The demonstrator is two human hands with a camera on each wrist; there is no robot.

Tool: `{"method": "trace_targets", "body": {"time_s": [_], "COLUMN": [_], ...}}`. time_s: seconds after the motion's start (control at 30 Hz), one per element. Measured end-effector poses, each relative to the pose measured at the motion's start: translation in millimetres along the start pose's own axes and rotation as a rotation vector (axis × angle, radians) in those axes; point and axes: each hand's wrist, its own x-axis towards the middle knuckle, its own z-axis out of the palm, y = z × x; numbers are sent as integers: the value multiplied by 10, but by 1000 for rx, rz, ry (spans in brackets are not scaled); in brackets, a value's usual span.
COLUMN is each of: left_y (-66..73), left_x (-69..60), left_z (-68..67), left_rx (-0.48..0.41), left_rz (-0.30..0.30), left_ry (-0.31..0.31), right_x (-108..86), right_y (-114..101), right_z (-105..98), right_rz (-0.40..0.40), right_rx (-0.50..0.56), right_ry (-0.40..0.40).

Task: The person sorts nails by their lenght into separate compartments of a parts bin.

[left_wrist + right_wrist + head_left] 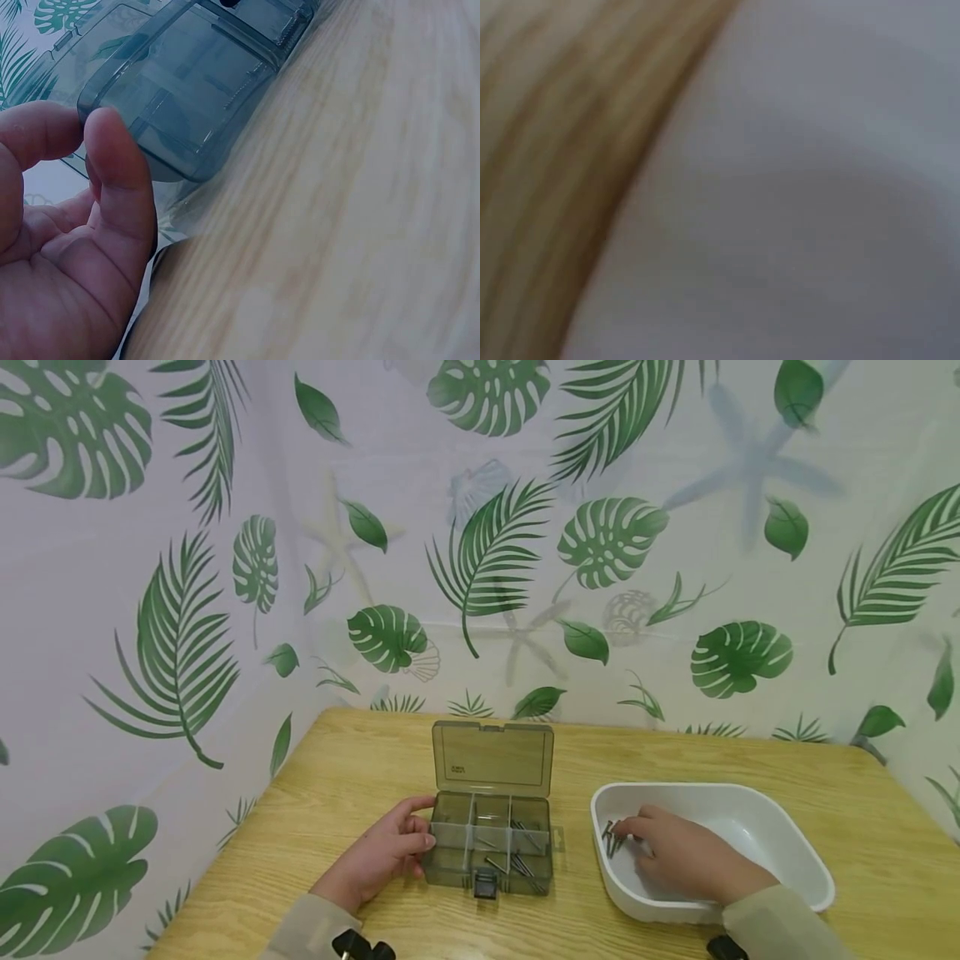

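A person's left hand [384, 853] is bent in a pinch, thumb [417, 843] set against the fingers. The right hand [678, 853] reaches low, knuckles up, its fingers pointing inward; whether their tips pinch is hard to tell.

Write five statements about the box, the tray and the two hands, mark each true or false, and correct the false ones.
1. The left hand holds the six-compartment box at its left side. True.
2. The box's lid is closed. False: it stands open.
3. The right hand reaches inside the white tray. True.
4. The white tray stands left of the box. False: it stands to the right.
5. Screws lie in the box's right column. True.
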Motion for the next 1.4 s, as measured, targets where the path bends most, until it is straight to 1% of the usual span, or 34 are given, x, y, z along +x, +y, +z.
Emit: {"method": "trace_targets", "body": {"time_s": [0.07,0.17,0.3,0.43,0.63,0.77,0.93,1.03,1.17,1.4], "left_y": [-12,-25,-32,-35,-53,-48,-27,-24,-25,-30], "left_x": [1,0,-3,-3,-8,-11,-14,-16,-12,2], "left_z": [-2,-4,-5,-6,0,4,5,5,4,-6], "left_rx": [-5,-5,-2,-5,-7,-7,-3,1,1,9], "left_rz": [-2,-4,-3,-4,-5,-7,-5,-6,-7,0], "left_ry": [0,3,5,6,10,7,3,3,3,7], "right_x": [1,-13,-53,-70,-99,-115,-104,-92,-90,-77], "right_y": [24,51,72,70,66,76,122,140,105,-38], "right_z": [27,51,69,65,60,44,19,9,-33,-131], "right_rz": [23,33,14,1,5,2,37,40,5,-133], "right_rx": [-8,-24,-51,-54,-4,36,64,64,44,-9], "right_ry": [-12,-3,20,25,37,25,23,33,85,208]}}
